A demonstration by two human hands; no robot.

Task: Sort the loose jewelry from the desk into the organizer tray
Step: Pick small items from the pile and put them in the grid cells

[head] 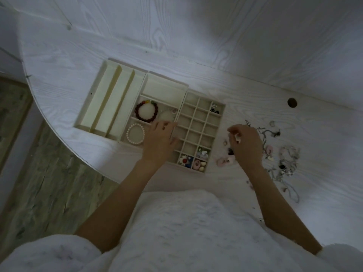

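While left hand (160, 141) rests with straight fingers on the organizer tray (204, 169) divider wall between bracelet section and small grid, right hand (246, 146) hovers off the tray's right edge, fingers curled, pinching a small pale piece too blurred to identify. Loose jewelry (282, 158) heaped toward worktop (255, 99) right side; red bead bracelet (146, 111) and pearl bracelet (135, 133) already in tray.

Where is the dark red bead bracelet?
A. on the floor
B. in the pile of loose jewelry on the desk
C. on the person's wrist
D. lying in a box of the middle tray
D: the dark red bead bracelet lies flat in a compartment of the middle tray, just beyond the pearl bracelet.
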